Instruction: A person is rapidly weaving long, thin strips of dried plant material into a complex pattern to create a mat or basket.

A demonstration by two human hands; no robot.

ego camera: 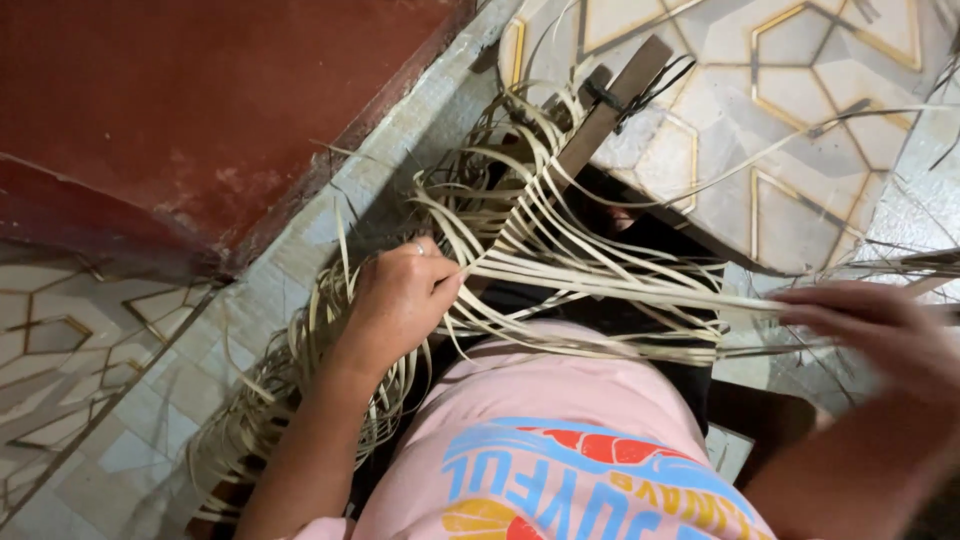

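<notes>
Gripping a bundle of pale, flat cane strips [590,285], the left hand [400,300] pinches them taut beside the dark wooden slat [600,115]. Right hand [880,330], blurred, touches the strips' far end; its grip cannot be told.

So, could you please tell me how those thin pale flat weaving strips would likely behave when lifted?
The thin pale flat strips probably flop: they curve and loop freely. Likely light, since the left hand pinches a whole bunch. The blurred right hand reaches their far ends.
</notes>
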